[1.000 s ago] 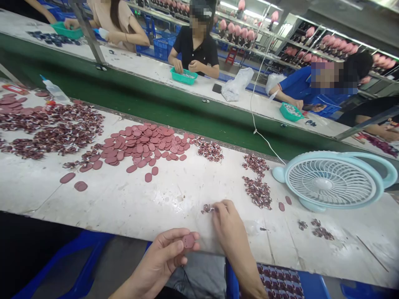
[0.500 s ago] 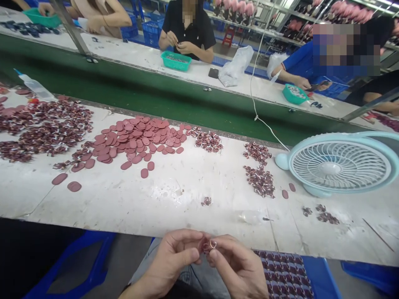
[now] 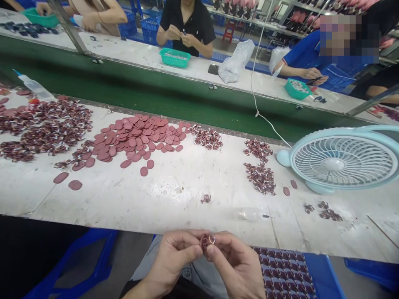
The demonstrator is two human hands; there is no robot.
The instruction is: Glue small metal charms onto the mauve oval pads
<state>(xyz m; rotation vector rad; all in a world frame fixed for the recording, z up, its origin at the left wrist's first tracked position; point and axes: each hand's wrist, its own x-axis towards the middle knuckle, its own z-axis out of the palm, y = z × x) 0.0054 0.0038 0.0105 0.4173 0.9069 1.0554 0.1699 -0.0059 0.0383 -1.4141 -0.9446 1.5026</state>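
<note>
My left hand [image 3: 170,259] and my right hand [image 3: 238,265] meet below the front edge of the white worktable [image 3: 174,195], over my lap. Together their fingertips pinch a small maroon oval piece with a small patterned part [image 3: 207,240] against it. On the table beyond lies a heap of maroon oval discs [image 3: 140,137]. One small patterned piece [image 3: 206,199] lies alone near the table's front edge, closest to my hands.
Piles of small patterned pieces [image 3: 261,177] lie right of centre, and a larger spread [image 3: 46,128] at the left. A light-blue fan [image 3: 339,160] lies at the right. A blue tray of patterned pieces [image 3: 283,276] sits by my right knee. Across the green conveyor [image 3: 156,99], people work over teal bins [image 3: 174,57].
My right hand left the table with a small patterned piece and joined my left hand, which held a maroon disc. Both hands now hold the pieces together below the table edge.
</note>
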